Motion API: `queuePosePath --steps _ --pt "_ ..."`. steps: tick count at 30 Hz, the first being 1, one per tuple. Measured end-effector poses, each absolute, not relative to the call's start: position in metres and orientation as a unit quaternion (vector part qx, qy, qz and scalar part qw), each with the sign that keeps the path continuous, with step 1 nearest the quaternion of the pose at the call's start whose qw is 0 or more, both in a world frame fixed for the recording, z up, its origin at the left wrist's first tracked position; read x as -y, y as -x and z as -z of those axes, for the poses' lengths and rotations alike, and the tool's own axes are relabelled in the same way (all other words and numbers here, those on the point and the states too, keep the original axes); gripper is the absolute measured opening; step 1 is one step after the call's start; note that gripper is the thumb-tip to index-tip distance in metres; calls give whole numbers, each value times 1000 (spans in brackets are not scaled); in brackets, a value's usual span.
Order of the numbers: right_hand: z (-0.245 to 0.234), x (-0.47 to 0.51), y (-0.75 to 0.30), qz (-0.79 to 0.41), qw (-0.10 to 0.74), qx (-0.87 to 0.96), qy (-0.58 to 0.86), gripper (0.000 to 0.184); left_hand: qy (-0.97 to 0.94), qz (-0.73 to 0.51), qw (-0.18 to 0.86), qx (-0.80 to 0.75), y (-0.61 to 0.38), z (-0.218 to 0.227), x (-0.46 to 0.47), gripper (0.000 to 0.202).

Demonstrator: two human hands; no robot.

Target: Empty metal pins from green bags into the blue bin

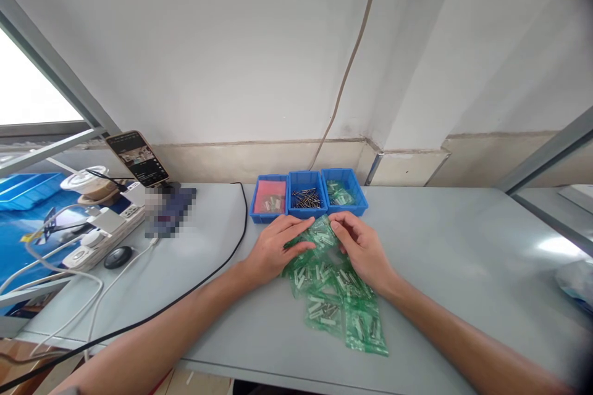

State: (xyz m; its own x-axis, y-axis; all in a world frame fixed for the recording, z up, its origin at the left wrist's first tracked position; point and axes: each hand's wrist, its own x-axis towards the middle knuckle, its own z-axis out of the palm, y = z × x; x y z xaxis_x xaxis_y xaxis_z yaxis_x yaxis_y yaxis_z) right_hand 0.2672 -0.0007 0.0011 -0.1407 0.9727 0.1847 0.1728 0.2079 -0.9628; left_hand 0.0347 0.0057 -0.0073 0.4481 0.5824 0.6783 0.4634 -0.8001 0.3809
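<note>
Several small green plastic bags holding metal parts lie in a pile on the grey table. My left hand and my right hand rest on the far end of the pile. Both hands pinch one green bag between them, fingers curled on its edges. Just beyond the hands stand three blue bins side by side. The left bin has a pink bag and parts. The middle bin holds dark metal pins. More green bags fill the right bin.
A phone leans on a stand at the left, next to a white power strip with plugs and cables. A black cable runs across the table toward me. The wall stands close behind the bins.
</note>
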Motion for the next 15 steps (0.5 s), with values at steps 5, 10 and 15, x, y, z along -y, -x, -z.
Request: queuePosePath --steps 5,10,15 --pt "-2 0 -267 -428 462 620 468 30 -848 -421 75 -313 -34 7 -5 47" --pt "-3 1 -267 -429 459 622 468 27 -848 -423 79 -310 -34 6 -4 46" --pt "-2 2 -266 -430 468 621 458 25 -844 -415 94 -325 -34 4 -2 40"
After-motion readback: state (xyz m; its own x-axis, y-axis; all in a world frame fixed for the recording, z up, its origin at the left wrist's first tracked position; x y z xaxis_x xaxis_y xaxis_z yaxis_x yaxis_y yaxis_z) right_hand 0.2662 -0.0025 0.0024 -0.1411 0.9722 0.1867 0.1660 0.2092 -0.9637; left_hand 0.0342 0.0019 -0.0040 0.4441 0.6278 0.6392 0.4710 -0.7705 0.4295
